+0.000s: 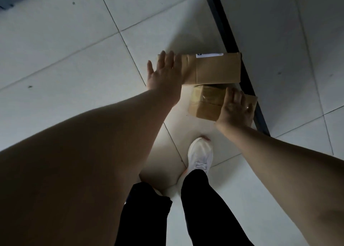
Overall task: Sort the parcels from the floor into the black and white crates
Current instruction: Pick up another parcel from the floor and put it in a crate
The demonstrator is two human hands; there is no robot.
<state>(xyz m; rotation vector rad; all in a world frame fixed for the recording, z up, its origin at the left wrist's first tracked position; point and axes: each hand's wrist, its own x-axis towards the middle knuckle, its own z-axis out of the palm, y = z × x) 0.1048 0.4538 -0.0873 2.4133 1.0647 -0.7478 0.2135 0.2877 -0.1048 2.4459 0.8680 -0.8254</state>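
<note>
Two brown cardboard parcels lie on the tiled floor beside a dark line. The larger parcel (217, 69) is farther away and carries a white label along its far edge. My left hand (164, 72) lies over its left end with fingers straight and spread. The smaller parcel (205, 102), wrapped in clear tape, sits nearer, just in front of the larger one. My right hand (235, 106) covers its right part, fingers extended over the top. No crate is in view.
A dark stripe (232, 46) runs diagonally across the light floor tiles right behind the parcels. My white shoe (200, 154) and black trouser legs stand just in front of the smaller parcel. Bare tiles (65, 59) stretch to the left.
</note>
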